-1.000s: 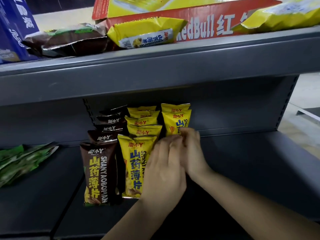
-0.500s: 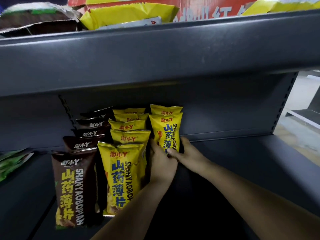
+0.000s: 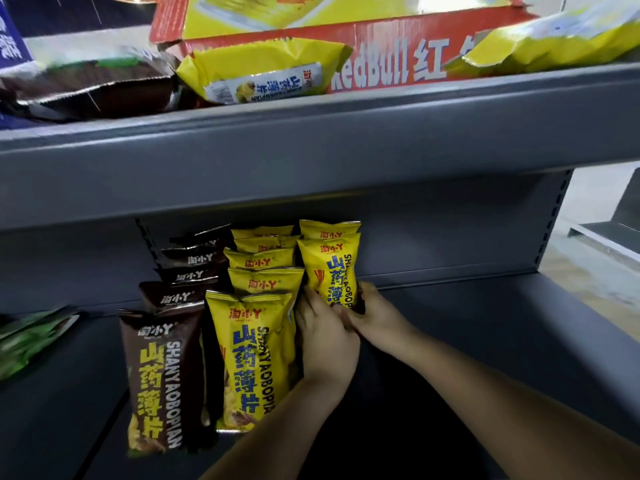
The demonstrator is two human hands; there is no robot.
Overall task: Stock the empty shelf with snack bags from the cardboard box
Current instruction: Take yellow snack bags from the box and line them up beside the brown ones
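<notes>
Lowered since a second ago, my left hand (image 3: 329,344) and right hand (image 3: 375,315) now clasp the foot of the front yellow bag (image 3: 329,271), standing it upright. Most of the shelf (image 3: 485,341) lies bare to the right. Loose bags (image 3: 263,71) wait by the cardboard box (image 3: 381,64) above. The brown row (image 3: 166,368) and yellow row (image 3: 256,358) look full; this third row has two, so much remains.

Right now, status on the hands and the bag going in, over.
Left hand and right hand both grip yellow snack bag at its base. Bag upright, front of third row on lower shelf. Middle yellow row crowds left hand.
</notes>
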